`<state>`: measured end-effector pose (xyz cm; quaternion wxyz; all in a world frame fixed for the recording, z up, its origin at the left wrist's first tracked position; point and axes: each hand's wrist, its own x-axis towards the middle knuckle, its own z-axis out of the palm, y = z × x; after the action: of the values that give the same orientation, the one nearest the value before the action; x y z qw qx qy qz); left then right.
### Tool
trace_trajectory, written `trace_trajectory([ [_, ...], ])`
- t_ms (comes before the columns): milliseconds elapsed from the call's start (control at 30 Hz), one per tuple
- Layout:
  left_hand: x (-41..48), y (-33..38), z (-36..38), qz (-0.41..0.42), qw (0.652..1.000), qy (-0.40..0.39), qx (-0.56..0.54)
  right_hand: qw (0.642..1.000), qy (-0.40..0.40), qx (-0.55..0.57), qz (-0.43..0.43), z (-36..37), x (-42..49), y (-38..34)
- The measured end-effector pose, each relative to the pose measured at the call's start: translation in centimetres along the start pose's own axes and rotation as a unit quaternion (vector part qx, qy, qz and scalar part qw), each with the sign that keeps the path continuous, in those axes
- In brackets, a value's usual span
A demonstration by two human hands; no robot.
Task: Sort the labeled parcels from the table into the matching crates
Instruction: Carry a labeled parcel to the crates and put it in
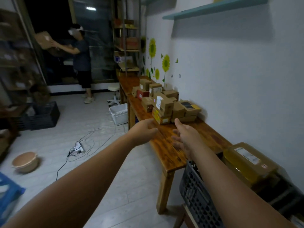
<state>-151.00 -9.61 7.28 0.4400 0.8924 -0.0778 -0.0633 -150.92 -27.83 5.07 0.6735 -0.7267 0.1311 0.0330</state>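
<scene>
Parcels: small cardboard boxes, stacked on the worktop just beyond both grips. Likely light, stiff, taped faces somewhat slick; best taken across opposite side walls, nearest bottom box first.
Left grip: released, fingers loosely curled, empty.
Right grip: released, palm turned inward, empty.
Both arms outstretched, side by side.

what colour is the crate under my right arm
Dark grey, nearly black, with a perforated lattice wall; the crate shows best in the head view.
</scene>
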Motion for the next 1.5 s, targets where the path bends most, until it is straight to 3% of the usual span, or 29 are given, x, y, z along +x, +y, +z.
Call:
trace_trajectory([
  [600,29.3,-6.0,-8.0,-0.047,0.999,-0.004,-0.004,0.998,0.031,0.038,0.045,7.4,28.3,-6.9],
  [1067,52.4,-13.4,-18.3,0.021,0.999,-0.048,-0.006,0.987,0.144,0.049,0.053,18.7,46.2,-12.1],
  [1500,66.8,-12.8,-14.9,0.094,0.98,-0.172,-0.024,0.961,0.249,0.103,0.057,15.2,56.6,-12.5],
])
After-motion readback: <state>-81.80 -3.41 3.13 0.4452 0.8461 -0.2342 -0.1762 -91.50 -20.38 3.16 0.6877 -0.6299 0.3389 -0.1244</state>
